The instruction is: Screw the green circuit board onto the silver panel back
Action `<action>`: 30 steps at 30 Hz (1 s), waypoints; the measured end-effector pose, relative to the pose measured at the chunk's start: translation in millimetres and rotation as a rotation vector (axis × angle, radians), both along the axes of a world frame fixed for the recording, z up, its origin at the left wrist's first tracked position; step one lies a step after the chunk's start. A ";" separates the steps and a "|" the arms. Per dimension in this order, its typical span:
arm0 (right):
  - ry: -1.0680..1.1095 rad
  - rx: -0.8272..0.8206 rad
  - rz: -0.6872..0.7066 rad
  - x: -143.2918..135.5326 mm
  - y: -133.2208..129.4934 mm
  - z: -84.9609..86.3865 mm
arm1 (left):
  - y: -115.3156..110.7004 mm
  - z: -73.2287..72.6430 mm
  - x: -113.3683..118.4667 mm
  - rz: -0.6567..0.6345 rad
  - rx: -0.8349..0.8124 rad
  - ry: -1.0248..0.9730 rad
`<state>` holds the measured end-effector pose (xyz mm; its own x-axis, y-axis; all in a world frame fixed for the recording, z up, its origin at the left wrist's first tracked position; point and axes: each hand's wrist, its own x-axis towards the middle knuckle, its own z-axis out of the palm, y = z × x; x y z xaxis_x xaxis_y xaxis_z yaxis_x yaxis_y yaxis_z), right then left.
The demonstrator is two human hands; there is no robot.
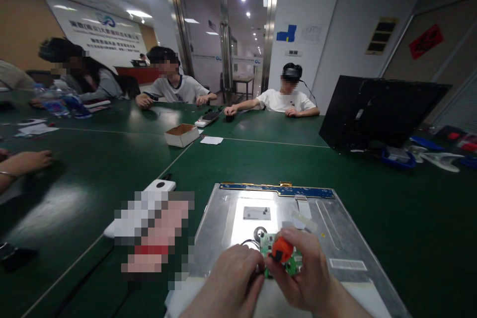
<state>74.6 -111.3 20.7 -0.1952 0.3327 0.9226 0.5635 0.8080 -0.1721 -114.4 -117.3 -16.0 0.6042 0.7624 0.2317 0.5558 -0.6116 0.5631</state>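
Observation:
A flat silver display panel [219, 223] lies on the table before me, a blue circuit strip [257, 189] along its far edge. On its near part sits a green circuit board [267, 241]. My right hand [313, 271] is closed round the orange-and-black handle of a screwdriver [283, 249], held over the board; its tip is hidden. With bent fingers, my left hand [234, 276] pinches the board's left edge, where a dark wire [250, 242] runs. A white flat cable [303, 207] comes down from the strip.
Left of the panel lie a white power bank [160, 186] and a blurred pink item [175, 223]. An open cardboard box [182, 135] stands farther off. A black monitor [380, 109] and blue tray [398, 158] are at right. Several people sit around the green table [268, 161].

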 end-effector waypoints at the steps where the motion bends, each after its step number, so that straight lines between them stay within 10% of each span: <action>1: 0.016 0.011 -0.007 0.2 -0.1 0.5 | 0.1 0.2 0.2 0.004 0.005 0.001; 13: 0.155 -0.051 0.029 3.0 1.3 -13.0 | -2.5 8.3 2.1 0.068 0.116 -0.010; 20: 0.336 -0.202 0.099 17.9 10.1 11.3 | 4.2 9.8 0.5 0.236 0.150 -0.068; 30: 0.624 -0.976 0.024 99.4 39.3 20.7 | 29.9 35.0 -4.6 0.244 0.148 0.004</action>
